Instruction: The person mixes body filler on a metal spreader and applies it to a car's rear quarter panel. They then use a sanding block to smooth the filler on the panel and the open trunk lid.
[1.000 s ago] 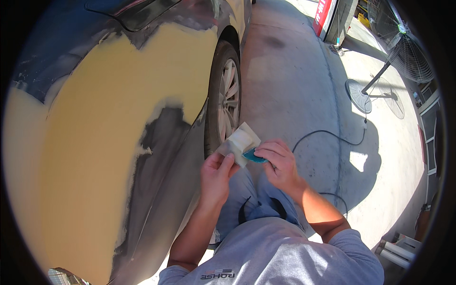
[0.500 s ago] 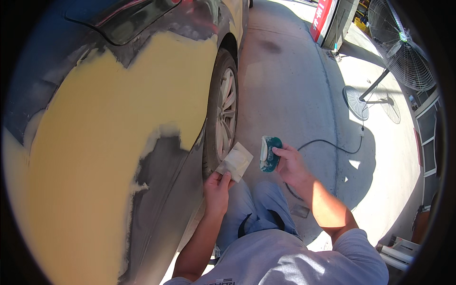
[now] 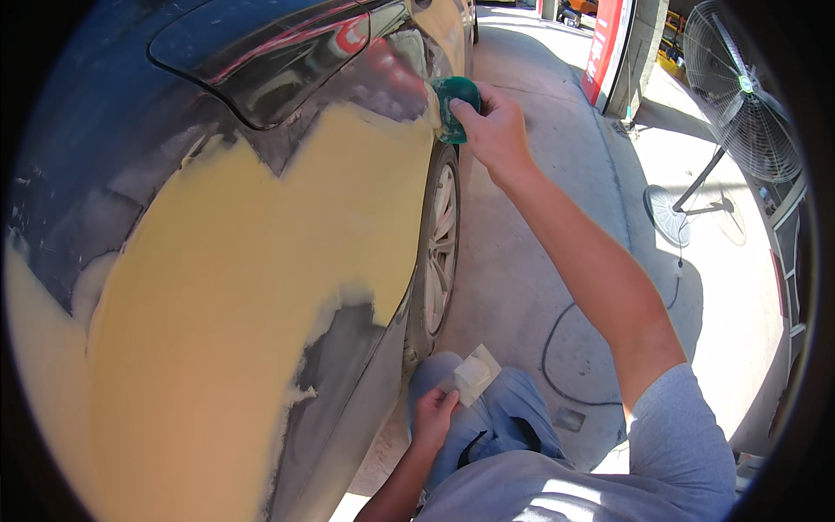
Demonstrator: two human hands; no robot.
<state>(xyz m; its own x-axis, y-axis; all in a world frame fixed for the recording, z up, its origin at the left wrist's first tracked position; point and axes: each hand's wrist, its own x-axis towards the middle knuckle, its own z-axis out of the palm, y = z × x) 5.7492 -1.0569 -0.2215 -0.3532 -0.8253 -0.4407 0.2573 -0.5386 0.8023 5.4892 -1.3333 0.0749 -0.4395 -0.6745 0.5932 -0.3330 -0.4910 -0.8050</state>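
A dark car body panel (image 3: 130, 157) fills the left side, with a broad patch of yellow filler (image 3: 261, 287) spread over it. My right hand (image 3: 496, 130) reaches out at arm's length and presses a green sanding block (image 3: 454, 106) against the panel above the rear wheel (image 3: 437, 248). Down near my lap, my left hand (image 3: 433, 416) pinches a folded piece of pale sandpaper (image 3: 474, 374) over my knee.
A concrete floor runs along the car's right side, with a black cable (image 3: 565, 348) looping across it. A standing fan (image 3: 739, 96) with a round base is at the right. A red column (image 3: 609, 43) stands at the top.
My right hand has lifted the green block away from the sandpaper, up and out to the panel above the wheel. My left hand kept the sandpaper and dropped toward my knee.
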